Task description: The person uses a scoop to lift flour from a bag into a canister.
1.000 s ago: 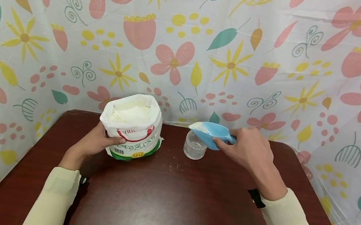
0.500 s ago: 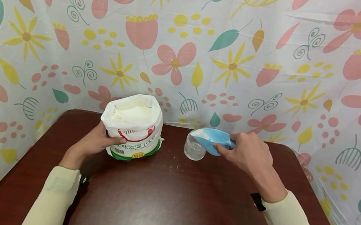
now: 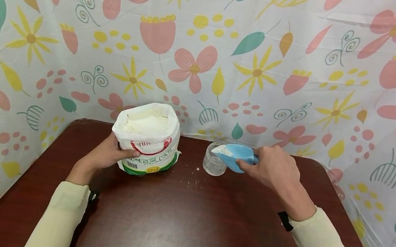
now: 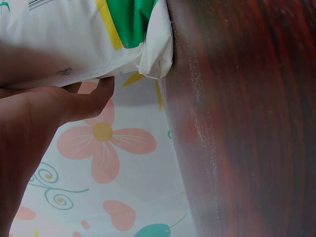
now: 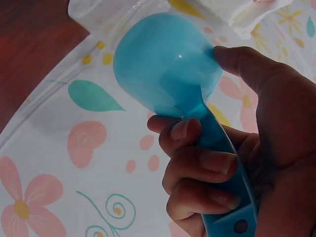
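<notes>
My left hand [image 3: 107, 154] grips the side of a white flour bag [image 3: 154, 151], thumb across its printed front. The bag's mouth gapes, showing white flour [image 3: 146, 125] inside. In the left wrist view, the bag [image 4: 59, 54] covers part of the fingers. My right hand [image 3: 276, 167] holds a blue scoop [image 3: 237, 152] carrying some flour, its lip tipped over the mouth of a clear jar [image 3: 213, 167]. The right wrist view shows the fingers [image 5: 197, 170] curled around the scoop's handle [image 5: 224, 163], with the thumb against its bowl [image 5: 160, 66].
A dark reddish-brown table [image 3: 169, 220] bears everything. White flour specks [image 3: 193, 180] lie scattered between bag and jar. Behind the table's far edge hangs a floral-patterned curtain [image 3: 204, 23], which also runs along both sides.
The scoop has come down slightly and its lip now points lower into the jar's mouth. Flour in it has slid forward and a new speck shows on the table. The left hand keeps its hold.
</notes>
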Demonstrator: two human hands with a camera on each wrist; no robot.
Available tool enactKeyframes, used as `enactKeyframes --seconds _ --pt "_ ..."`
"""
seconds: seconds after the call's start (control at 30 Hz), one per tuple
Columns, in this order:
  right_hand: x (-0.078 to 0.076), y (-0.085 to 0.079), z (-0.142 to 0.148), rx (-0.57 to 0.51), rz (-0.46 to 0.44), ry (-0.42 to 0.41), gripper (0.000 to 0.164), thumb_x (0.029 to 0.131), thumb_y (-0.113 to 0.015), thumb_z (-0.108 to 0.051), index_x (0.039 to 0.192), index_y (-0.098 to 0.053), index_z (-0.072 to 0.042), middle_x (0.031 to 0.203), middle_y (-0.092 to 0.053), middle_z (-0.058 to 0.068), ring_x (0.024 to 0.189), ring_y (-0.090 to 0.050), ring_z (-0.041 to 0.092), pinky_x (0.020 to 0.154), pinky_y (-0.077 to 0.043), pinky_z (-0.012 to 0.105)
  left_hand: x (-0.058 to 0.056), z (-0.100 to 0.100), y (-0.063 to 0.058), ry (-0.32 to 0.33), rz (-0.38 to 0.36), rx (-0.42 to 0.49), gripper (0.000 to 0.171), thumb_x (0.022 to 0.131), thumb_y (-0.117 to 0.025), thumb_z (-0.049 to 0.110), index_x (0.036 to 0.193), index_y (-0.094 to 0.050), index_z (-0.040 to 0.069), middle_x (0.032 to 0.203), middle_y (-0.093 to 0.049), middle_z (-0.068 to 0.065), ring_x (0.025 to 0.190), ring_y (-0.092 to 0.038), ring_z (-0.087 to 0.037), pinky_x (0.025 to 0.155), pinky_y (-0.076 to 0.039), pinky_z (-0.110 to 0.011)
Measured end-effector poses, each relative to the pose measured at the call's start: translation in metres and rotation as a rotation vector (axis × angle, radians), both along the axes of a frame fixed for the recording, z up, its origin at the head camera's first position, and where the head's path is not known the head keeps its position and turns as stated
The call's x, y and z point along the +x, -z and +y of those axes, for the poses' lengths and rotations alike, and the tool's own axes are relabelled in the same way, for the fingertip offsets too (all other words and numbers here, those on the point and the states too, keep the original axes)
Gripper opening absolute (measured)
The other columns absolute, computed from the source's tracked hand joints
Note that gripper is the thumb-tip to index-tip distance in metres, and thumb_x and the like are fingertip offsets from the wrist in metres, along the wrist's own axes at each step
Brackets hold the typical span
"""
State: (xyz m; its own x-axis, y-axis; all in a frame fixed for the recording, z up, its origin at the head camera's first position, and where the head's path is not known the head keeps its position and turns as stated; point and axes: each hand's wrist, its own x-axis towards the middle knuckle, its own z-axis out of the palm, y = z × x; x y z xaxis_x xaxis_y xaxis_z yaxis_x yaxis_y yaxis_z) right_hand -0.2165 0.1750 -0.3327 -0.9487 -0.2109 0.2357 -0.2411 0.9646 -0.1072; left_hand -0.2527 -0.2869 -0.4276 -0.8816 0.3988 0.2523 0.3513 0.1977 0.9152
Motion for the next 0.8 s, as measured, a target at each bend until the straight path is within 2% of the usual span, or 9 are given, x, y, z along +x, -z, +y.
enactKeyframes --seconds 0.23,0.43,0.8 --pt "-0.002 -0.004 -0.003 0.01 0.009 -0.028 0.064 0.087 -0.08 -0.051 0.058 -0.032 -0.02 0.059 -0.02 -0.006 0.053 -0.023 0.014 0.046 -0.022 0.03 0.001 0.001 -0.001 0.0 -0.016 0.016 0.106 0.088 -0.086 0.003 0.166 -0.022 0.036 0.147 -0.06 -0.002 0.13 -0.061 -0.027 0.109 -0.048 -0.056" --pt "-0.003 -0.01 -0.008 0.044 0.017 -0.045 0.063 0.086 -0.082 -0.054 0.056 -0.04 -0.018 0.056 -0.026 -0.005 0.049 -0.029 0.015 0.045 -0.023 0.03 0.001 0.002 -0.001 -0.006 -0.019 0.024 0.106 0.087 -0.087 0.003 0.165 -0.023 0.036 0.147 -0.06 -0.002 0.13 -0.061 -0.028 0.109 -0.047 -0.06" --pt "-0.005 -0.018 -0.017 0.096 -0.035 -0.028 0.06 0.086 -0.08 -0.053 0.056 -0.043 -0.017 0.056 -0.026 -0.004 0.049 -0.028 0.015 0.045 -0.024 0.03 0.001 0.001 -0.001 -0.008 -0.012 0.003 0.104 0.089 -0.086 0.007 0.166 -0.022 0.036 0.147 -0.06 -0.002 0.131 -0.06 -0.027 0.112 -0.044 -0.062"
